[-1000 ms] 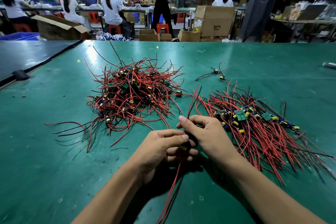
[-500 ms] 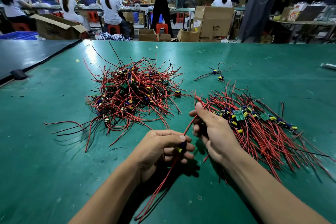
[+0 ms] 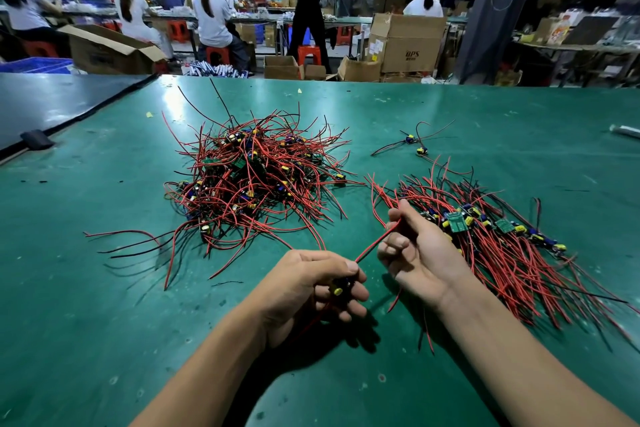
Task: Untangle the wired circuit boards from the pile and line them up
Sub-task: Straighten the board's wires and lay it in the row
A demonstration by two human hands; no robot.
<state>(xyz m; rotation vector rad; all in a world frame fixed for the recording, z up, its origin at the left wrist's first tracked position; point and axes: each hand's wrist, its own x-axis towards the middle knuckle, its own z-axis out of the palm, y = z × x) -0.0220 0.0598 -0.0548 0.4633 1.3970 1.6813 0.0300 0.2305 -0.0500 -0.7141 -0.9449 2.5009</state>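
Note:
A tangled pile (image 3: 249, 180) of small circuit boards with red and black wires lies in the middle of the green table (image 3: 104, 322). To the right, a row of sorted boards (image 3: 485, 229) lies with wires fanned toward me. My left hand (image 3: 311, 291) is closed around one small circuit board (image 3: 341, 288) with a yellow part. Its red wire (image 3: 375, 244) runs up and right into my right hand (image 3: 415, 250), which pinches it between thumb and fingers. More of its wires trail below my hands.
Two loose boards with wires (image 3: 415, 146) lie behind the sorted row. A pale tube (image 3: 625, 131) rests at the far right edge. A dark adjoining table (image 3: 52, 104) sits at left. Cardboard boxes (image 3: 405, 42) and seated workers fill the background.
My hands have pulled apart: the right hand slid up and right along the red wire, stretching it straight, while the left hand keeps hold of the board.

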